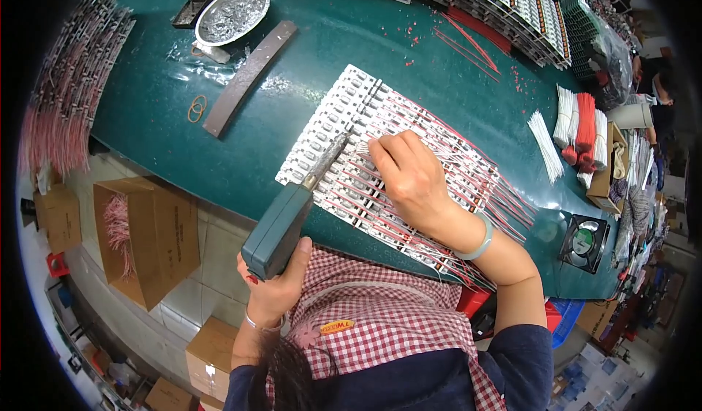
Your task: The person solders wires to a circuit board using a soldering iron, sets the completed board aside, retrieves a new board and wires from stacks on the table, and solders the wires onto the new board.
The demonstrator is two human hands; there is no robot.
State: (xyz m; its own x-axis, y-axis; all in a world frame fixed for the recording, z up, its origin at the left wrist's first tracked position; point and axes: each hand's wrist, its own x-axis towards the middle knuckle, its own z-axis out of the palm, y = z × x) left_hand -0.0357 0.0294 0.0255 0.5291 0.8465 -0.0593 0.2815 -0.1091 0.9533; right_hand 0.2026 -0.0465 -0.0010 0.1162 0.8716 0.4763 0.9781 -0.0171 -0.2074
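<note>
In the head view, a white, flat panel of small circuit boards [316, 137] is found at the near edge of the green-topped table [314, 49], with thin red and white wires [472, 164] laid across its right part. A dark green, pistol-shaped soldering gun [275, 224] is gripped by the left hand [276, 288], its tip directed at the panel. The right hand [414, 178] is held over the panel, fingers bent and drawn together; whether a wire is pinched cannot be told. A round silver metal bowl [215, 43] is placed toward the table's far left corner; a black square-framed fan [583, 243] is noted near the right edge.
</note>
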